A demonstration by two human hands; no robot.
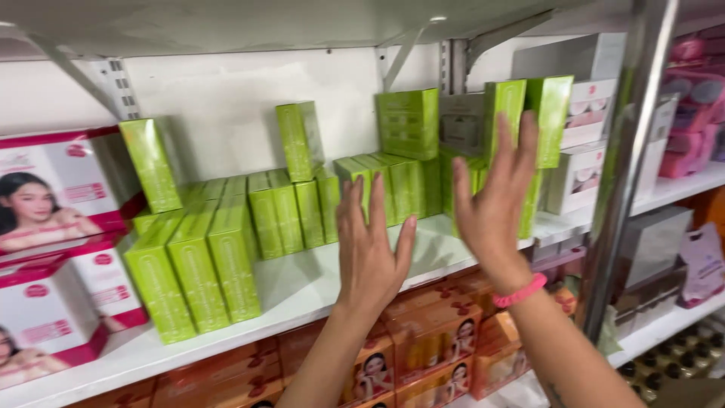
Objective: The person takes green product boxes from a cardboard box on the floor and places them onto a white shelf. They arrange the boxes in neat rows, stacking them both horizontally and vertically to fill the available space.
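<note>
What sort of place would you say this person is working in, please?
Most likely a cosmetics or beauty shop: white bracketed shelves carry rows of identical green boxes, with orange boxes below. Both hands reach in, open.

Green boxes (302,204) in upright rows, white shelf (302,291)

Green boxes (521,204) behind right hand (495,208); pink-and-white boxes (45,249) cut off left

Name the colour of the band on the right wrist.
Pink; the wristband shows clearly below the right hand in the head view.
</note>
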